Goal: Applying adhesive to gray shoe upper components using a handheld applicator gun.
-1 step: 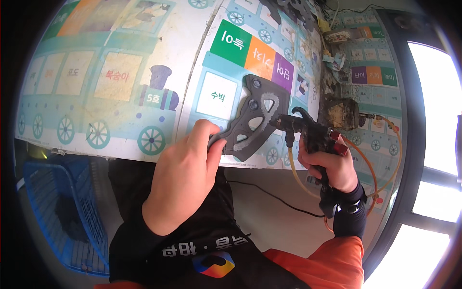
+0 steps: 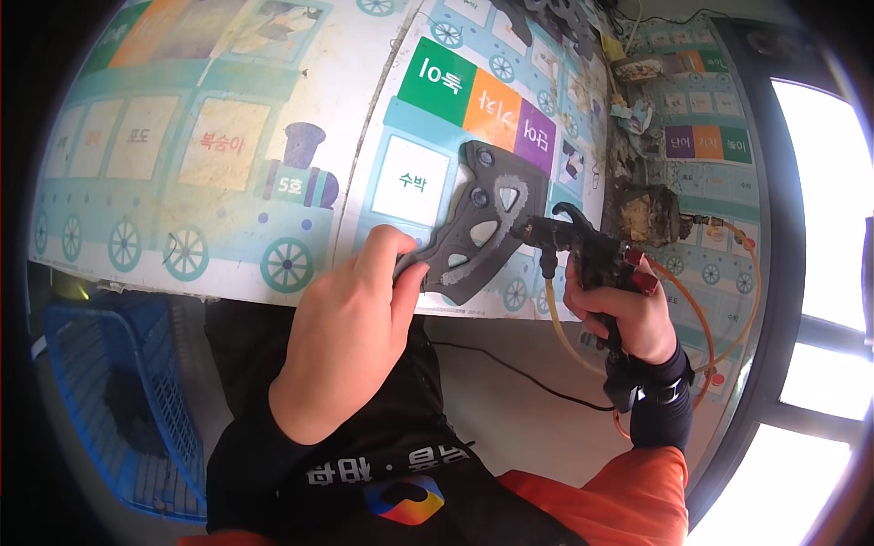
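My left hand (image 2: 341, 341) pinches the near left end of a dark grey, curved flat piece (image 2: 499, 259) between thumb and fingers. The piece has several cut-out openings and round recesses, and a pale, wet-looking band runs along its face. It is held over the near edge of the table. On the right, my right hand (image 2: 637, 314) is wrapped round the grip of a black spray gun (image 2: 583, 246) with red knobs. The gun's nozzle points left at the piece's right edge; whether they touch I cannot tell. A yellowish hose (image 2: 558, 318) hangs from the gun.
A train-patterned sheet covers the table (image 2: 228, 223). More dark pieces (image 2: 566, 25) lie at its far end. A grimy container (image 2: 648, 216) stands right, beside an orange hose (image 2: 703, 332). A blue plastic basket (image 2: 168, 382) is lower left; a black cable (image 2: 510, 366) runs below the table.
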A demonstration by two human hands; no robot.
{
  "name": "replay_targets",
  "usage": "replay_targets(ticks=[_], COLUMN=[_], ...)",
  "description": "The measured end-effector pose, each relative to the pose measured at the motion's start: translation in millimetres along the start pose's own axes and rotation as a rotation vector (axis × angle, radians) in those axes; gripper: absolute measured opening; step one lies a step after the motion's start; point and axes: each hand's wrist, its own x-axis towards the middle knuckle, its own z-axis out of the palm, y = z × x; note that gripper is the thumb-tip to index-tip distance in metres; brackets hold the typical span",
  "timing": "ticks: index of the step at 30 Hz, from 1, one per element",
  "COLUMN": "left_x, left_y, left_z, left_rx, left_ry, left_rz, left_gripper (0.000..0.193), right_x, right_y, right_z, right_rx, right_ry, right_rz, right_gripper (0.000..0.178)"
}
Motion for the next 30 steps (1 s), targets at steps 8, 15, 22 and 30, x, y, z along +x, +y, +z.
replay_targets(ticks=[8, 15, 22, 30], left_x=[0.2, -0.3, -0.2, 0.2], left_y=[-0.4, -0.1, -1.7, -0.9], left_z=[0.2, 0.2, -2.8, -3.2], left_rx=[0.011, 0.008, 0.025, 0.030], left_ry=[0.025, 0.025, -0.047, -0.039], left_rz=[0.023, 0.023, 0.020, 0.033], left_gripper=[0.018, 0.018, 0.021, 0.021], right_x=[0.5, 0.3, -0.3, -4.0], right_y=[-4.4, -12.4, -11.6, -9.9], right_z=[5.6, 15.2, 21.0, 22.6], right_rx=[0.016, 0.008, 0.017, 0.007], right_ry=[0.005, -0.012, -0.037, -0.064], right_rz=[0.017, 0.015, 0.019, 0.069], right_gripper=[0.020, 0.023, 0.026, 0.031])
